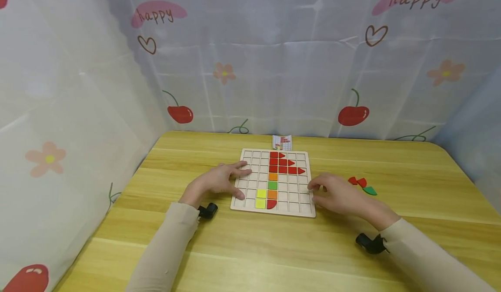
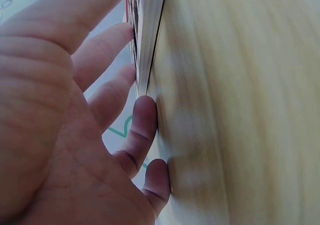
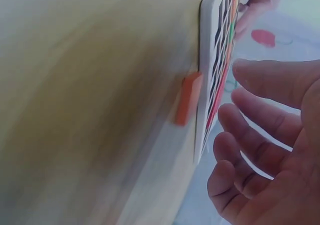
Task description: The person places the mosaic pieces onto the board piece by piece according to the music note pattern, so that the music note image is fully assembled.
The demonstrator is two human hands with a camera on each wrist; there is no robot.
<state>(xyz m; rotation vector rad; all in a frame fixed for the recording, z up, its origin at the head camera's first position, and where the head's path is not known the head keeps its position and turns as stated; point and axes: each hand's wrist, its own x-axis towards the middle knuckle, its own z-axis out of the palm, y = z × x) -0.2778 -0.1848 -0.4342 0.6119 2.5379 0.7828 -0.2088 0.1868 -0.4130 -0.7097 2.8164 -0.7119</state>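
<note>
A square wooden grid board [image 1: 289,196] lies flat on the table, its cells partly filled with coloured tiles. Red tiles [image 1: 278,169] run in rows at the top; orange, green, yellow and red ones sit lower down. My left hand [image 1: 219,179] spreads over the board's left edge, fingertips resting on it, and two fingertips touch the table beside it in the left wrist view. At the right edge is my right hand [image 1: 334,194], fingers loosely bent, with nothing seen between them in the right wrist view. An orange-red piece [image 3: 189,99] lies beside the board there.
Two red pieces [image 1: 357,181] and a green piece [image 1: 369,190] lie on the table right of the board. A small printed pattern card [image 1: 287,142] is behind it. Patterned sheets [image 1: 266,52] hang around the wooden table [image 1: 242,253].
</note>
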